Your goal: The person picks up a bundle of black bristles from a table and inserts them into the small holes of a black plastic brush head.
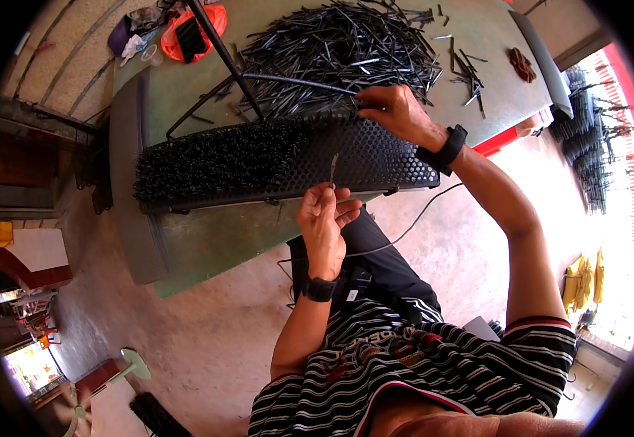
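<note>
A long black panel (397, 156) full of round holes lies in front of me, its left part packed with black bristle tufts (211, 160). My left hand (322, 226) is at the panel's near edge, thumb and fingers pinching a thin dark strip (333, 171) that points up over the bare holes. At the far edge of the panel, my right hand (398, 115) has its thumb and forefinger closed beside the tufts there. Whatever those fingertips grip is too small to make out.
A big heap of loose black strips (339, 58) covers the green table (207, 262) beyond the panel. A black metal rod frame (233, 69) rises behind it. An orange bag (211, 29) sits far left, a brown bundle (522, 64) far right. A cable (411, 222) hangs nearby.
</note>
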Tool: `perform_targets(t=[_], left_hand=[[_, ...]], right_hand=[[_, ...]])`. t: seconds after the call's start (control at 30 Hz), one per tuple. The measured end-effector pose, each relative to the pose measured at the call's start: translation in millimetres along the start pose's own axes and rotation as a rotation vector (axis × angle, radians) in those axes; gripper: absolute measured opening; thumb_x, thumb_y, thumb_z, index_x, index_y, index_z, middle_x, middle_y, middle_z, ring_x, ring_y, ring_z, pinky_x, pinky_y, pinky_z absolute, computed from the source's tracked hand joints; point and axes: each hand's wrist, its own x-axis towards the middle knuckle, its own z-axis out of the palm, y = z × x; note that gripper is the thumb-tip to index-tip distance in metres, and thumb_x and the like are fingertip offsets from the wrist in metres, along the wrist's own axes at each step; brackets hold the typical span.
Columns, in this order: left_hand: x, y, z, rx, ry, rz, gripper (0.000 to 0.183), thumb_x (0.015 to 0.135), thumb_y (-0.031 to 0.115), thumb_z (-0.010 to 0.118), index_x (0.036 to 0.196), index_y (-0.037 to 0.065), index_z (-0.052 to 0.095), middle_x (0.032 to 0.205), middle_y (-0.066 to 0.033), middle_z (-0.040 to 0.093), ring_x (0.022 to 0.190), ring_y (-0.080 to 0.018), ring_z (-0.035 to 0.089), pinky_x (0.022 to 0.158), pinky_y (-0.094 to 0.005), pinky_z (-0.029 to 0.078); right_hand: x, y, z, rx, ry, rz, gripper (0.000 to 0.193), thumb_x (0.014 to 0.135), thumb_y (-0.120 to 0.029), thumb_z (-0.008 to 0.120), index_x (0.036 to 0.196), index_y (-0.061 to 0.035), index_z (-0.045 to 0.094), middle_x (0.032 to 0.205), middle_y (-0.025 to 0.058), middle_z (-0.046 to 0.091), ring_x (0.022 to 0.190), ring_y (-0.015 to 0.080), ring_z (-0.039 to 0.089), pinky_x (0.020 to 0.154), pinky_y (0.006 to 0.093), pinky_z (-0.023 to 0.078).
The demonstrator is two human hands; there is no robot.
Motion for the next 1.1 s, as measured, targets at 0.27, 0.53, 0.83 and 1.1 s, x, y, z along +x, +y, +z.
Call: perform_targets(t=[0.27,0.53,0.83,1.1], left_hand=[[-1,1,1,-0.002,-0.018,-0.004,0.011,0.09,0.017,0.053,0.096,0.008,0.051,0.085,-0.0099,0.062,0.07,-0.023,0.064,0.061,-0.033,0.053],[-4,-6,15,-0.028,-0.156,-0.132,0.013,0.092,0.018,0.051,0.098,0.006,0.052,0.086,-0.0109,0.062,0.073,-0.0247,0.065,0.062,-0.0342,0.054],[-1,-21,22,-0.148,-0.311,-0.212,0.016,0.092,0.021,0.049,0.095,0.006,0.054,0.085,-0.0104,0.062,0.077,-0.0265,0.065,0.064,-0.035,0.053],[-6,-11,45,0.045,-0.282,-0.193,0.028,0.093,0.025,0.048,0.112,0.004,0.052,0.098,-0.0121,0.062,0.08,-0.0233,0.064,0.066,-0.0307,0.052]], right_hand=[[2,4,6,-0.214,-0.015,-0.037,0.02,0.074,-0.012,0.064,0.088,0.0019,0.062,0.076,0.0173,0.064,0.068,0.0282,0.064,0.06,0.0358,0.05],[-41,-49,-7,0.515,-0.305,0.407,0.021,0.083,-0.016,0.064,0.092,0.0029,0.065,0.073,0.0062,0.065,0.063,0.0093,0.061,0.05,0.0217,0.048],[-49,-53,-22,0.793,-0.324,0.401,0.022,0.087,-0.009,0.058,0.105,0.0047,0.058,0.08,0.0086,0.064,0.067,0.0116,0.063,0.056,0.0227,0.052],[-48,-59,-19,0.553,-0.12,0.324,0.015,0.084,-0.006,0.058,0.095,0.0033,0.056,0.071,0.0097,0.063,0.063,0.0143,0.065,0.053,0.0243,0.051]])
